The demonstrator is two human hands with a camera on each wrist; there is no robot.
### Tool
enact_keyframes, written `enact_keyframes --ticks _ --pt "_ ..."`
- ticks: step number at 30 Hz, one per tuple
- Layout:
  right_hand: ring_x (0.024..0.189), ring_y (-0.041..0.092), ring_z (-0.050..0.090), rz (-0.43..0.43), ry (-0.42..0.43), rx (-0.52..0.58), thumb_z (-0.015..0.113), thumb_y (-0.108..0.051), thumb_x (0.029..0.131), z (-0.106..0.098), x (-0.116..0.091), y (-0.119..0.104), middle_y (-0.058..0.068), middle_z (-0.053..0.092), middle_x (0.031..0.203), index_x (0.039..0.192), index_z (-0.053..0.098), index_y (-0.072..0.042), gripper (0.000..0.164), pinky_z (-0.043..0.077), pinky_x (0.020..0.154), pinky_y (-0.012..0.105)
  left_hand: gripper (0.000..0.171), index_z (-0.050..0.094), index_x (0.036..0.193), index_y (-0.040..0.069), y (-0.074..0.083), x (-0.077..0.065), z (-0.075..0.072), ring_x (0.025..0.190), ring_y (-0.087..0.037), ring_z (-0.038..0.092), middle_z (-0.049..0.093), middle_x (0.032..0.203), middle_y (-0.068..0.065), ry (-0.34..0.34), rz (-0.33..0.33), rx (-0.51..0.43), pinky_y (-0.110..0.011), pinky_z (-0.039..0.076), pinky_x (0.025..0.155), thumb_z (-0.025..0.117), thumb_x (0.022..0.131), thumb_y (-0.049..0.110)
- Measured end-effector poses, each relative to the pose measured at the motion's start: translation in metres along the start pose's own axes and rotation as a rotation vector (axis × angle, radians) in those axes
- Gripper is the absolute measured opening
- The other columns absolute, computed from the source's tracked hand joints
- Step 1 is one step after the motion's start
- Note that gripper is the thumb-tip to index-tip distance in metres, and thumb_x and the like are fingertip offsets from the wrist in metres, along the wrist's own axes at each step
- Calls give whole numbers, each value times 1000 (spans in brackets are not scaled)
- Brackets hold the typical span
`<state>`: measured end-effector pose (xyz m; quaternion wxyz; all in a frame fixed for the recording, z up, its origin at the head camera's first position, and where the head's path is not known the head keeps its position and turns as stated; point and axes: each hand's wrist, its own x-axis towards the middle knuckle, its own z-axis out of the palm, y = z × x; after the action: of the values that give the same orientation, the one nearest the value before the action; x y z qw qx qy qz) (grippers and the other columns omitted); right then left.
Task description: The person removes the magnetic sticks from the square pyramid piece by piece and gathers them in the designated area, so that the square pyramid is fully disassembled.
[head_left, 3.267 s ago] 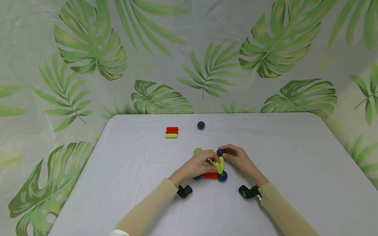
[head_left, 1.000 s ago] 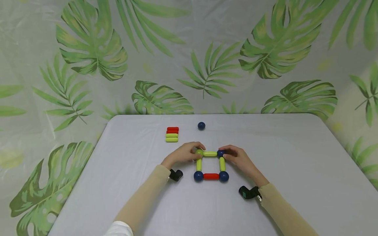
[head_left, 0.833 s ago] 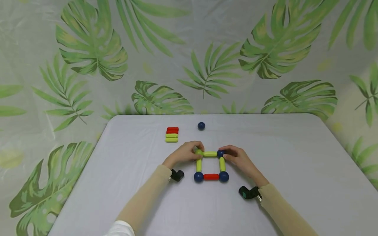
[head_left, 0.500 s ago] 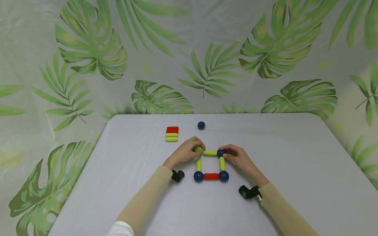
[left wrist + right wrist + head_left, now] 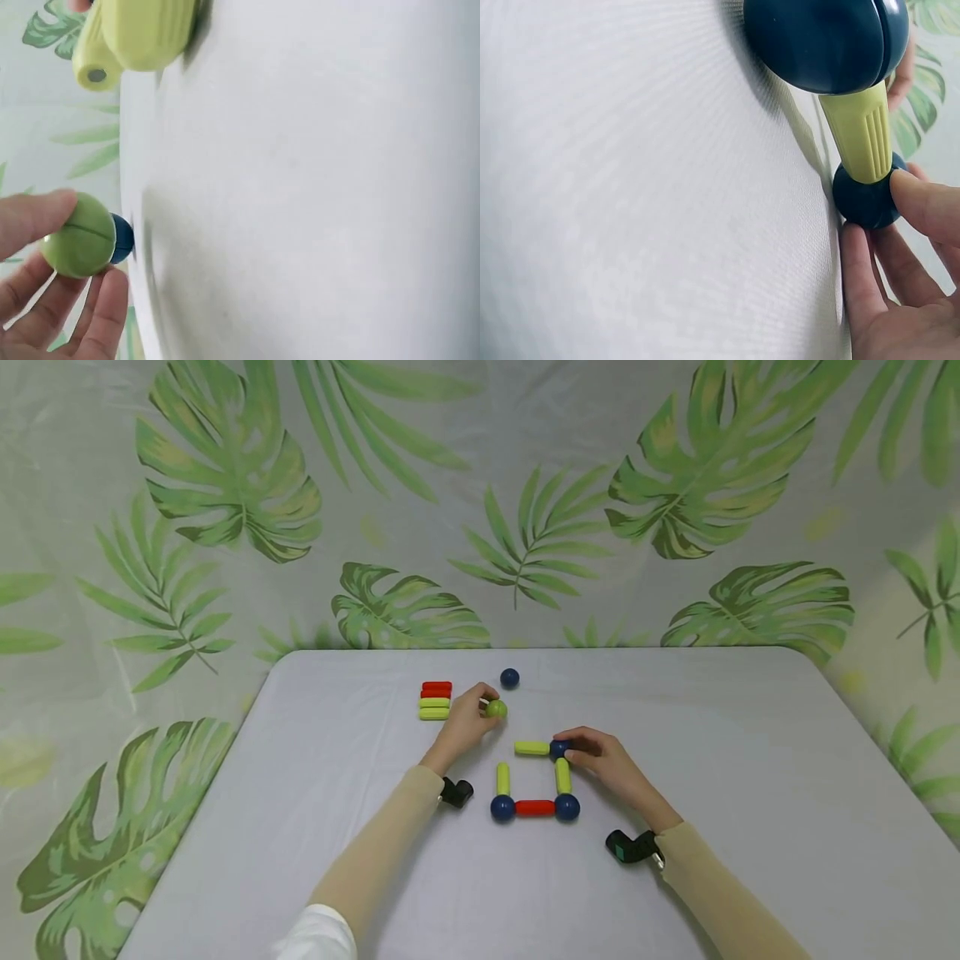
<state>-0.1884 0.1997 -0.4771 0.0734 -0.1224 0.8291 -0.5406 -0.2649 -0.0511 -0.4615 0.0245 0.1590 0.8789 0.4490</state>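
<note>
My left hand [image 5: 465,727] pinches a green ball [image 5: 497,709] between thumb and fingers, just in front of a loose blue ball [image 5: 510,677]. My right hand [image 5: 606,762] holds the blue ball [image 5: 559,749] at the far right corner of a rod-and-ball frame. From that ball one yellow rod [image 5: 532,748] points left, its left end free, and another yellow rod [image 5: 562,775] runs to the near right blue ball [image 5: 567,807]. A red rod [image 5: 535,808] links this to the near left blue ball [image 5: 503,807], from which a third yellow rod [image 5: 503,778] points away with a free end.
Left of the left hand lies a row of red rods [image 5: 437,690] and yellow rods [image 5: 434,708]. The white table [image 5: 675,710] meets a leaf-patterned cloth [image 5: 412,527] behind it. Each wrist wears a black camera [image 5: 632,847].
The left hand first laid a yellow rod in the row. It then pulled the green ball off the frame's far left corner and carried it away from the frame. The right hand stayed put.
</note>
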Motion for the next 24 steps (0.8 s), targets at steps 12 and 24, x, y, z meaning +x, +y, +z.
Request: enact_keyframes --ticks 12,24 --pt "120 36 49 22 -20 44 55 -4 96 1 -8 -24 20 55 128 125 58 2 29 36 102 51 28 61 110 0 -4 31 9 96 -24 58 63 107 -14 176 -116 38 -32 50 84 70 84 0" --pt "120 38 48 36 -20 36 54 0 96 -1 -12 -39 23 54 127 125 56 6 30 36 102 52 39 56 120 1 -3 31 8 102 -29 56 57 119 -17 147 -83 15 -36 47 91 71 85 5"
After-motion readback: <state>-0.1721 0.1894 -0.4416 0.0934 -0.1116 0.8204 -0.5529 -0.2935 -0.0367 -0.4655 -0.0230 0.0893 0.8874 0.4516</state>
